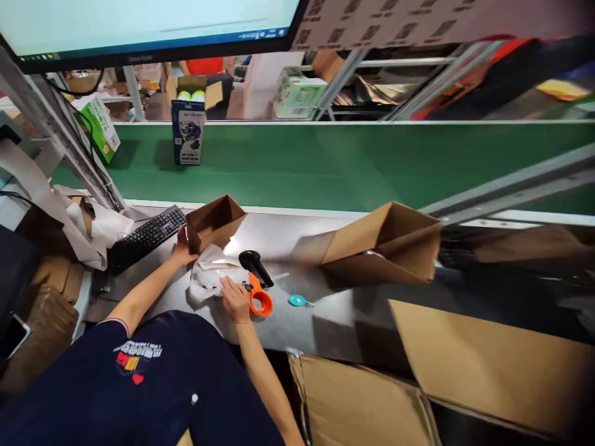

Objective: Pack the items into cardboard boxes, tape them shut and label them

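My left hand (183, 250) grips the left side of a small open cardboard box (218, 228), its fingers partly hidden against the wall. Just in front of that box lies a crumpled white plastic bag (210, 272) with something I cannot make out inside. My right hand (236, 301) holds the bag's right side, fingers bent over it. Close to the right of this hand are a black barcode scanner (256, 267) and an orange tape dispenser (261, 302). A small turquoise round item (297, 300) rests on the metal table further right.
A larger open carton (381, 248) stands on the table's right. Behind runs a green conveyor (297, 164) carrying a blue box (188, 133) and a green box (100, 127). A keyboard (147, 238) lies left, a monitor (149, 31) hangs above, and cardboard sheets (357, 396) stand in front.
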Tool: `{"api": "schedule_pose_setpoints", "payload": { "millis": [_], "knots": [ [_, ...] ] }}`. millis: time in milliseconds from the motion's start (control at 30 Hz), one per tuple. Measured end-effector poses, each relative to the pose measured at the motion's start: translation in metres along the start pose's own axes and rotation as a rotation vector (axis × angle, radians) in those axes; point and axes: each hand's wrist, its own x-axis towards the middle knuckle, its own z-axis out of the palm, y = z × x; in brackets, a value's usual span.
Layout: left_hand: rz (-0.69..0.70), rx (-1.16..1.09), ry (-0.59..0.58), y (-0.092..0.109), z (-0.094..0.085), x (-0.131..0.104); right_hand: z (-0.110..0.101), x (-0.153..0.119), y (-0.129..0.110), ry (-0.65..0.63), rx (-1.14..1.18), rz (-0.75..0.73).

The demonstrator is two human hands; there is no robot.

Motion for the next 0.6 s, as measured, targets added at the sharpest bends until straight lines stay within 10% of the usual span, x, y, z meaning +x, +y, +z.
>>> {"api": "schedule_pose_setpoints", "payload": {
  "millis": [233, 367, 600],
  "knots": [
    [-0.214, 0.315, 0.306, -0.041, -0.09, -0.172, 0.055, -0.057, 0.001, 0.29, -0.175, -0.172],
    [-0.422, 0.64, 0.52, -0.091, -0.121, -0.281, 0.072, -0.03, -0.008, 0.455, -0.021, -0.388],
    [-0.441, 0.529, 0.875, -0.156, -0.097, -0.308, 0.15, 0.041, -0.111, 0.041, 0.14, -0.787]
  ]
}}
